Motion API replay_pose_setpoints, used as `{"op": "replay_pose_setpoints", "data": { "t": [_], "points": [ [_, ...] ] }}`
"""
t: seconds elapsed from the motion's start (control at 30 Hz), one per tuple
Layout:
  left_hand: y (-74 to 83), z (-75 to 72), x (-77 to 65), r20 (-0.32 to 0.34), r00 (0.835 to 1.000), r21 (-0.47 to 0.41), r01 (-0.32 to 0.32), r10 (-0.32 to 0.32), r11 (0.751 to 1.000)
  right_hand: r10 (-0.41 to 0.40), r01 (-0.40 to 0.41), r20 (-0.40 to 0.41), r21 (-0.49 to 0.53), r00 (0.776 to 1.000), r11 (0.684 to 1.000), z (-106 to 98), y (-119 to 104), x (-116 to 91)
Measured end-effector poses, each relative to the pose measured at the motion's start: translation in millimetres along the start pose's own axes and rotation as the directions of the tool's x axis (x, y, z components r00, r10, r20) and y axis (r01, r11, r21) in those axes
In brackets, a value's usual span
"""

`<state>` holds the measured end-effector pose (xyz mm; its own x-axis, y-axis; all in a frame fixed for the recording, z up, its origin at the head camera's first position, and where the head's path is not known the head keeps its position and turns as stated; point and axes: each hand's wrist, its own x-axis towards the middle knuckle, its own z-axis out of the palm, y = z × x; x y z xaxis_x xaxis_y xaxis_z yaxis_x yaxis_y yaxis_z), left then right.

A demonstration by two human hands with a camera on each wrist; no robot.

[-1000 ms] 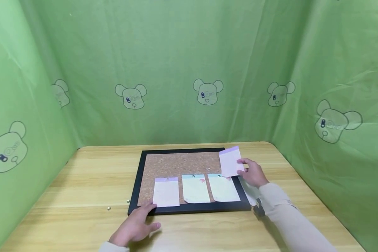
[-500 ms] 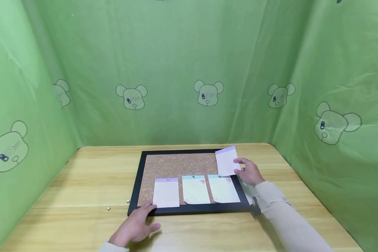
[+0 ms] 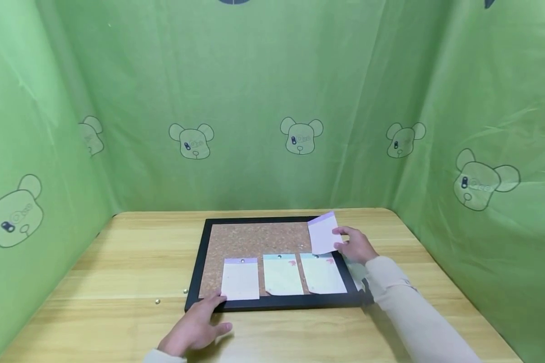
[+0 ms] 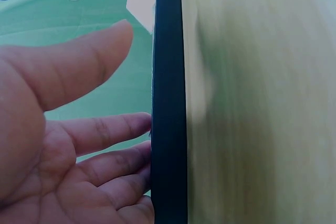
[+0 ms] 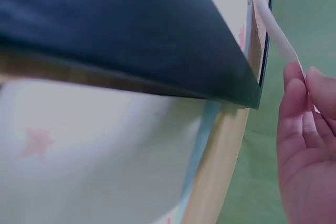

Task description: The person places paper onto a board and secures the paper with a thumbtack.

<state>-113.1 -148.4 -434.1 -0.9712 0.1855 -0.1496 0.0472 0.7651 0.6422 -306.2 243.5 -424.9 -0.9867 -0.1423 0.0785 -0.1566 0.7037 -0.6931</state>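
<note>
A black-framed corkboard [image 3: 259, 237] lies on the wooden table. My right hand [image 3: 358, 246] pinches a purple-topped note sheet [image 3: 322, 234] by its right edge, between thumb and fingers. That sheet is tilted over the board's upper right corner, overlapping the top of a blue-topped sheet [image 3: 324, 277]. Another blue-topped sheet [image 3: 283, 279] and a purple-topped sheet [image 3: 239, 282] line the lower board, each with a tack at its top. My left hand [image 3: 195, 325] rests its extended fingertips on the frame's lower left part, touching the purple-topped sheet's corner, thumb spread away.
Two loose silver tacks, one farther [image 3: 185, 291] and one nearer [image 3: 157, 301], lie left of the board. In the right wrist view, a blue-edged paper [image 5: 105, 156] lies beside and below the black frame [image 5: 131, 30]. Green curtains [image 3: 245, 176] enclose the table.
My right hand has moved slightly left with the purple-topped note sheet, bringing it farther over the board's upper right corner. The left hand has stayed at the frame.
</note>
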Motion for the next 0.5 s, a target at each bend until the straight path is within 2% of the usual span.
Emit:
{"op": "replay_pose_setpoints", "data": {
  "t": [0.1,0.33,0.5],
  "points": [
    [-0.2,0.2,0.1,0.000,1.000,-0.004,0.001,-0.001,1.000,-0.001,0.001,0.014,-0.010,1.000,1.000,1,-3,3],
    [-0.3,0.0,0.0,0.000,1.000,-0.006,0.001,-0.001,1.000,-0.061,0.059,0.050,0.032,0.997,0.998,5,-6,9],
    [0.3,0.4,0.7,0.002,1.000,-0.008,0.003,-0.003,1.000,-0.065,0.062,0.056,0.047,0.996,0.997,7,-7,13]
  ]
}}
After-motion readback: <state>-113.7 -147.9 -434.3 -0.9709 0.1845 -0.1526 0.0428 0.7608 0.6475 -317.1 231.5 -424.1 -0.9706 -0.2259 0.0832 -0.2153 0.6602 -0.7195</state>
